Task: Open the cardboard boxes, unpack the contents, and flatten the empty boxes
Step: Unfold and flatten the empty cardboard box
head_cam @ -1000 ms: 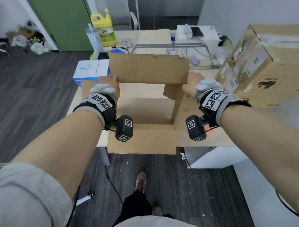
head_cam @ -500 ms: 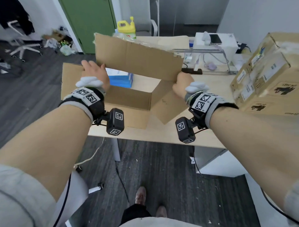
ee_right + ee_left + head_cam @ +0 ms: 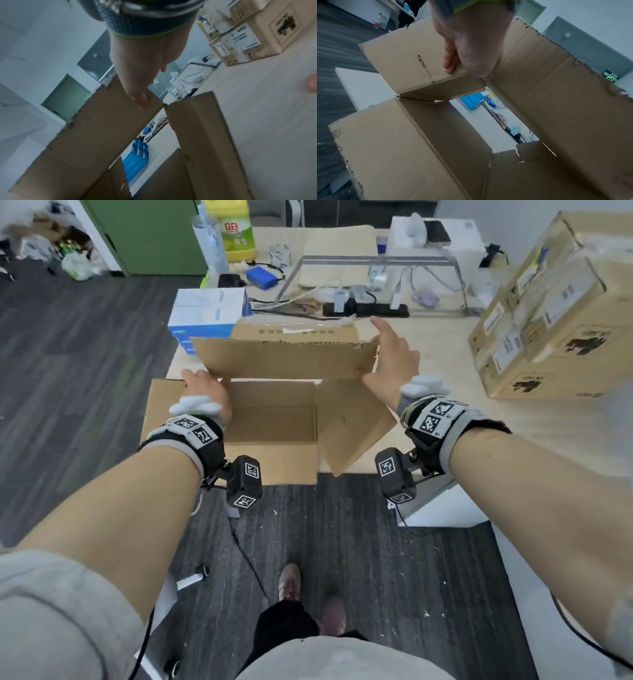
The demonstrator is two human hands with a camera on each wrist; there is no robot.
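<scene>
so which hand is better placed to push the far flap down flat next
Right, probably. The right hand already lies open against the far flap's right edge, while the left hand holds the box at its left corner, steadying it.

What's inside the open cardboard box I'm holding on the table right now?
Nothing: the open box shows only bare cardboard, and the left wrist view looks straight through it. The near wall hides one inner corner.
</scene>
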